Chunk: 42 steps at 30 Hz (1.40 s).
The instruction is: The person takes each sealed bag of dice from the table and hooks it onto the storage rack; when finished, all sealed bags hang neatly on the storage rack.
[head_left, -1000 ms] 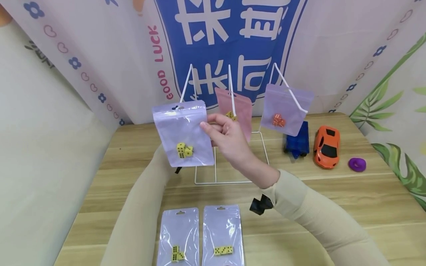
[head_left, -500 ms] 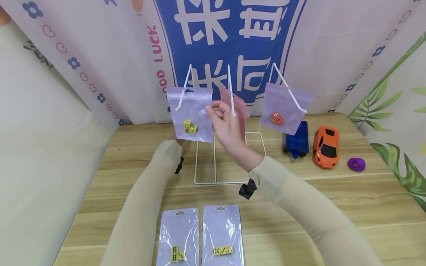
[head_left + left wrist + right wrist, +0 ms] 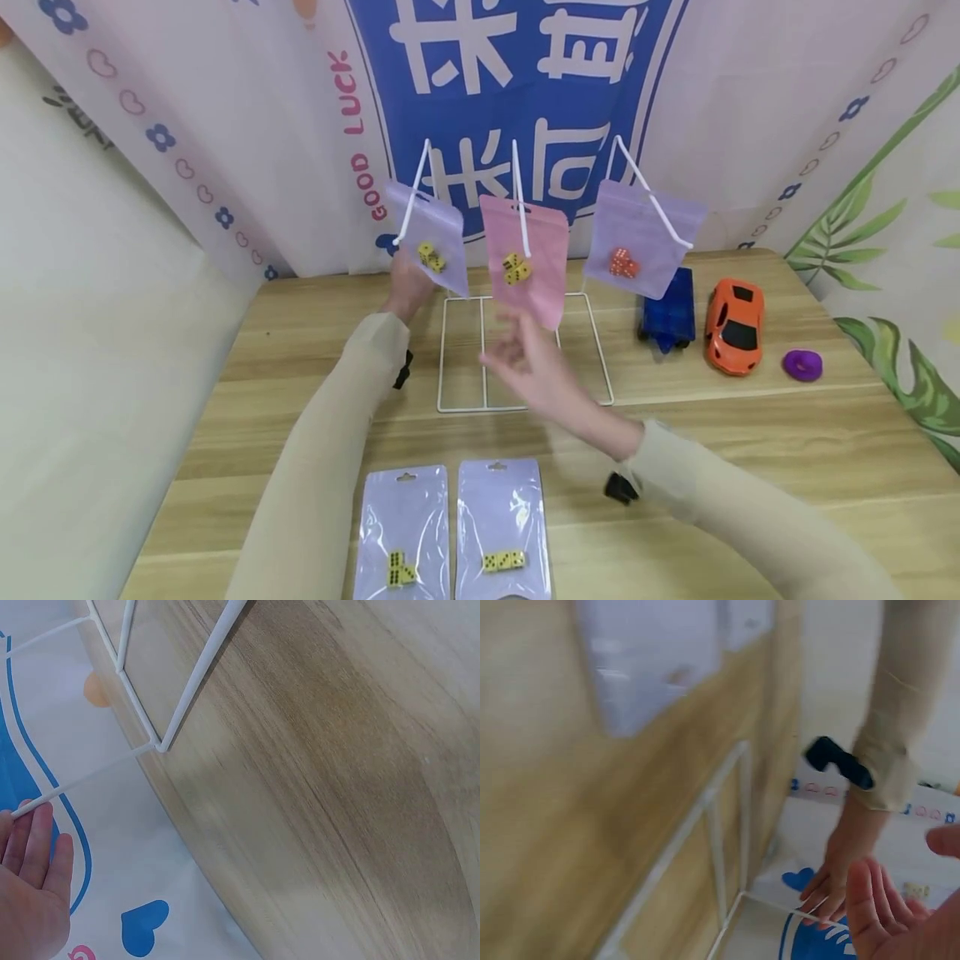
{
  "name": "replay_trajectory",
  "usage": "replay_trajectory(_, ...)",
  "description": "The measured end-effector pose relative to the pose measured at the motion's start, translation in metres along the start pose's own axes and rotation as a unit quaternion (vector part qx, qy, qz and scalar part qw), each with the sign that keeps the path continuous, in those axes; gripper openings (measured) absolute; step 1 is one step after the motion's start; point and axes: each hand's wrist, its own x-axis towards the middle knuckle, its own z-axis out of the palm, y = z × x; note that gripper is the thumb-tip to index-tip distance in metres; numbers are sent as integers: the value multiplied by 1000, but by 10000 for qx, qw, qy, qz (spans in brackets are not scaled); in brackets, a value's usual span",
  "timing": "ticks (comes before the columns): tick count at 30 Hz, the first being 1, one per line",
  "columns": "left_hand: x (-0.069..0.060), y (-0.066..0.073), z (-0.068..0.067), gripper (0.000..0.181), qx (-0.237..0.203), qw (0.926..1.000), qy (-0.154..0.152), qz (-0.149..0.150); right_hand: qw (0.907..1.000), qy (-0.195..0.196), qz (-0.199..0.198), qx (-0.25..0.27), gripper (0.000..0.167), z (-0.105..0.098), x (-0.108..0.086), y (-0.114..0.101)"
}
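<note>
In the head view, my left hand (image 3: 411,287) is behind the left lilac zip bag (image 3: 435,237). The left wrist view shows that hand's fingertips on an upright of the white wire display rack (image 3: 90,771); its thumb is out of sight. My right hand (image 3: 536,362) is in the air, fingers loosely bent and holding nothing, just below the pink zip bag (image 3: 543,242). The left lilac bag hangs askew on its hook (image 3: 412,204) with yellow dice (image 3: 431,257) inside. A second lilac bag (image 3: 645,225) with orange dice hangs on the right hook.
Two more lilac bags (image 3: 408,504) with yellow dice lie flat on the wooden table (image 3: 300,375) at the front. Right of the rack are a blue toy cart (image 3: 669,308), an orange toy car (image 3: 737,325) and a small purple hat (image 3: 802,365). A printed curtain (image 3: 735,125) hangs behind.
The right hand carried the left lilac bag back onto the left hook, let go, and moved down and toward me. The bag now swings askew; the pink bag faces forward again.
</note>
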Motion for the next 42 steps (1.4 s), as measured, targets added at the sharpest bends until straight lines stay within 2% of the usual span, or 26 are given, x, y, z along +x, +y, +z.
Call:
replay_trajectory(1, 2, 0, 0, 34, 324, 9994, -72, 107, 9983, -212, 43, -546, 46, -1, -12, 8)
replay_trajectory(3, 4, 1, 0, 29, 932, 9952, -136, 268, 9843, -540, -46, -1679, 38, -2, -34, 24)
replay_trajectory(5, 5, 2, 0, 24, 1103, 9931, -172, 353, 9644, -802, -19, -2521, 33, -3, -52, 40)
replay_trajectory(6, 5, 4, 0, 24, 1024, 9939, -171, 366, 9572, -906, 34, -2747, 32, -3, -59, 47)
replay_trajectory(8, 6, 5, 1, 23, 996, 9941, -92, 409, 9513, -1053, 243, -2888, 34, -2, -70, 59)
replay_trajectory(13, 7, 3, 2, 22, 1271, 9899, 57, 619, 9525, -1338, 598, -2669, 55, 4, -79, 71)
replay_trajectory(18, 7, 2, 0, 24, 1144, 9919, -42, 556, 9473, -1540, 424, -2778, 73, 14, -80, 66)
replay_trajectory(21, 7, 0, 0, 24, 1029, 9939, -105, 370, 9393, -1567, 269, -3042, 72, 19, -79, 64)
replay_trajectory(25, 6, 2, 0, 24, 1283, 9900, -86, 579, 9332, -1605, 177, -3210, 64, 20, -79, 62)
replay_trajectory(28, 4, 7, 0, 23, 1476, 9858, -27, 802, 9344, -1674, 136, -3142, 59, 19, -79, 61)
replay_trajectory(32, 5, 8, 1, 22, 1585, 9832, 8, 906, 9380, -1732, 129, -3001, 50, 18, -79, 61)
replay_trajectory(34, 6, 8, 0, 22, 1404, 9866, 7, 827, 9404, -1751, 116, -2914, 45, 18, -79, 62)
replay_trajectory(38, 6, 6, -1, 24, 1099, 9928, -75, 478, 9486, -1701, -9, -2668, 36, 18, -80, 66)
replay_trajectory(40, 7, 3, -1, 25, 1043, 9940, -107, 322, 9568, -1674, -26, -2375, 32, 18, -80, 68)
replay_trajectory(42, 7, 2, -1, 26, 961, 9950, -130, 257, 9685, -1719, 65, -1799, 27, 16, -80, 70)
